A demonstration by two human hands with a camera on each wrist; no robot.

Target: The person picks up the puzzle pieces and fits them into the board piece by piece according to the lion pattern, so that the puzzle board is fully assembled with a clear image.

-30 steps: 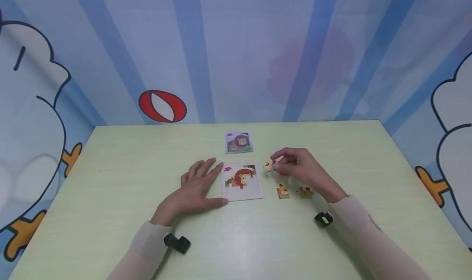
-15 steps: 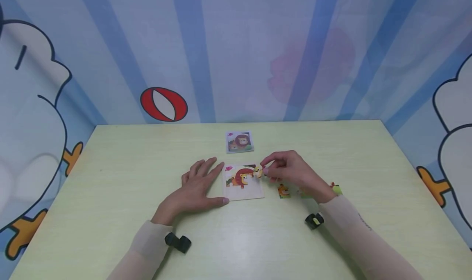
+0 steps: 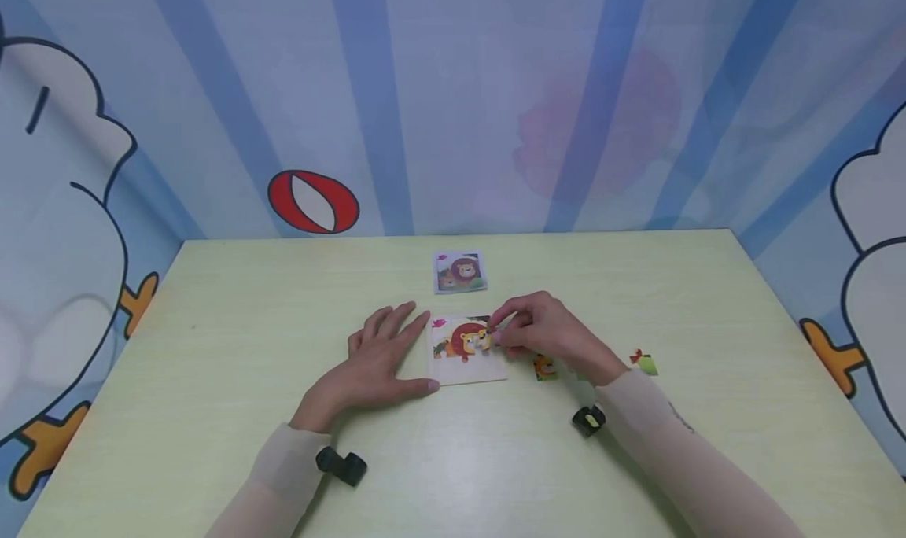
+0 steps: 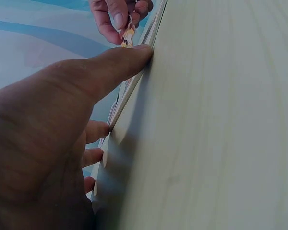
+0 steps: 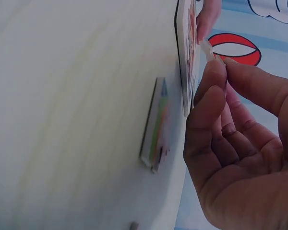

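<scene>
A square jigsaw board (image 3: 463, 372), partly filled with a lion picture, lies mid-table. My left hand (image 3: 375, 365) lies spread at its left side; thumb and index finger touch the edge, fingers fairly straight. Between right thumb and index finger I pinch a small yellow jigsaw piece (image 3: 484, 339), held over the board's right part beside the lion's face. That right hand (image 3: 548, 329) covers the board's upper right edge. In the right wrist view the piece (image 5: 207, 49) is seen edge-on, tilted. The left wrist view shows the piece (image 4: 128, 37) beyond my left thumb.
Behind the board lies a small lion picture card (image 3: 460, 273). Loose pieces are on the right: an orange one (image 3: 545, 367), a green one with red (image 3: 644, 362), and another mostly hidden under my right wrist. A printed cloth backdrop (image 3: 460, 113) stands behind the table.
My right hand has moved left with the pinched piece, from right of the board to over it. The green and red loose piece has come into sight. The left hand stays put.
</scene>
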